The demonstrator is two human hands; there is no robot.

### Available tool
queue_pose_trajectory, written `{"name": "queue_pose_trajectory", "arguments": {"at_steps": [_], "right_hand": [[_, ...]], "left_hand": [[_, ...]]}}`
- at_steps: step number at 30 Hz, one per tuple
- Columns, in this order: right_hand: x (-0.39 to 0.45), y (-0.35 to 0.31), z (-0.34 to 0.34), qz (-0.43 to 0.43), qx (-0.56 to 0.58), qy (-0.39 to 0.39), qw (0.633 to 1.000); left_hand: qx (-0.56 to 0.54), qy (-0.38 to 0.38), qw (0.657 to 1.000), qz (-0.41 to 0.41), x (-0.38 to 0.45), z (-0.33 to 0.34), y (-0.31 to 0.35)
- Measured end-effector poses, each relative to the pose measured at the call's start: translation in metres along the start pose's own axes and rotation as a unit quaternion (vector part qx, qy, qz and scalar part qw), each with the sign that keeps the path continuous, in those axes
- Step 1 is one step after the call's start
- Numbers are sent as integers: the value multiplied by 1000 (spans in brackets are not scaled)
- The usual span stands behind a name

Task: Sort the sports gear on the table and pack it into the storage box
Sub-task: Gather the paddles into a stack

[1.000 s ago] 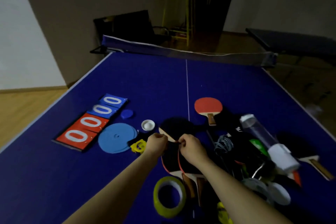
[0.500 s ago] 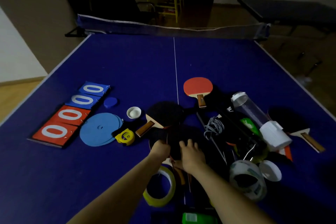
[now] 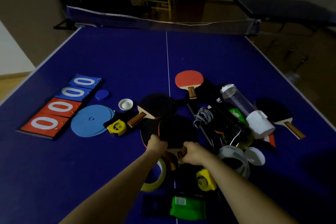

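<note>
The blue counter [image 3: 112, 56] carries a heap of gear right of its white centre line, the net [image 3: 163, 22] strung across its far end. On the left lies a scoreboard [image 3: 60, 105], four cards each reading "0", two blue, two red. No other writing is legible. Near the front edge, two black bats [image 3: 174, 131] lie stacked. The left hand [image 3: 156, 145] grips the lower blade's rim, fingers curled over it; the right hand [image 3: 193, 152] has its fingers clamped round a wooden handle [image 3: 177, 152]. A red bat [image 3: 189, 79] lies farther back, a yellow tape measure [image 3: 117, 127] beside the blue discs [image 3: 91, 120].
</note>
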State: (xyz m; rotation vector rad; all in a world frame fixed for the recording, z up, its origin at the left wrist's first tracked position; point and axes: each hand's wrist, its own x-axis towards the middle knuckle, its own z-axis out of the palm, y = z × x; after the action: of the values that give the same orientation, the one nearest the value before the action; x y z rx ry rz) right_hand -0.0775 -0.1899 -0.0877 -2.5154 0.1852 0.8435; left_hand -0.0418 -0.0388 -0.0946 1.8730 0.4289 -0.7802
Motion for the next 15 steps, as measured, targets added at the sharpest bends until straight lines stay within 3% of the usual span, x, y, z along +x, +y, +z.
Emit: {"name": "queue_pose_trajectory", "arguments": {"at_steps": [9,15], "right_hand": [[4,4,14,-6,70,102,992],[2,2,14,-20,97,146,984]], "left_hand": [[-126,-48,991,-17,-5,5,13],[-126,32,991,46,-4,13,20]]}}
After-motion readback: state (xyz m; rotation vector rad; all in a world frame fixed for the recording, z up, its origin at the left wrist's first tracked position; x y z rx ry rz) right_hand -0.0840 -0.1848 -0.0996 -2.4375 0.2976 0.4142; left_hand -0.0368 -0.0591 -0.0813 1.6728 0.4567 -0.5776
